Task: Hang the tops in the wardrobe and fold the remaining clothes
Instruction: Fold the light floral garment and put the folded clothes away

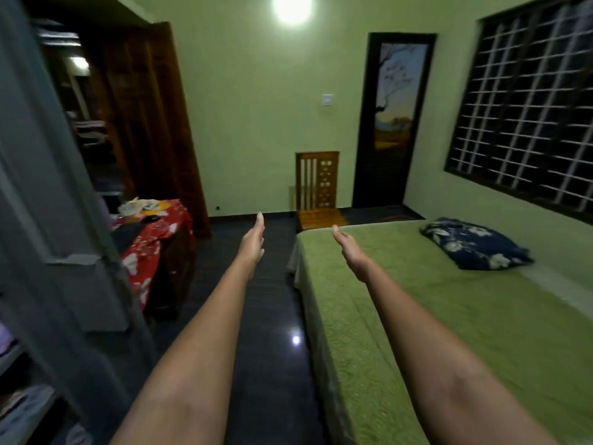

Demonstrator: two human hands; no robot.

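We see a bed (449, 332) on the right under a green textured cover, with one dark blue floral pillow (475, 244) lying near its far end by the window wall. Left of it runs a dark glossy floor (269, 364); a wooden chair (317, 191) stands on it at the bed's far end against the wall. At left a small table (154, 239) draped in red floral cloth carries a pale bowl-like item and small clutter, too blurred to identify.
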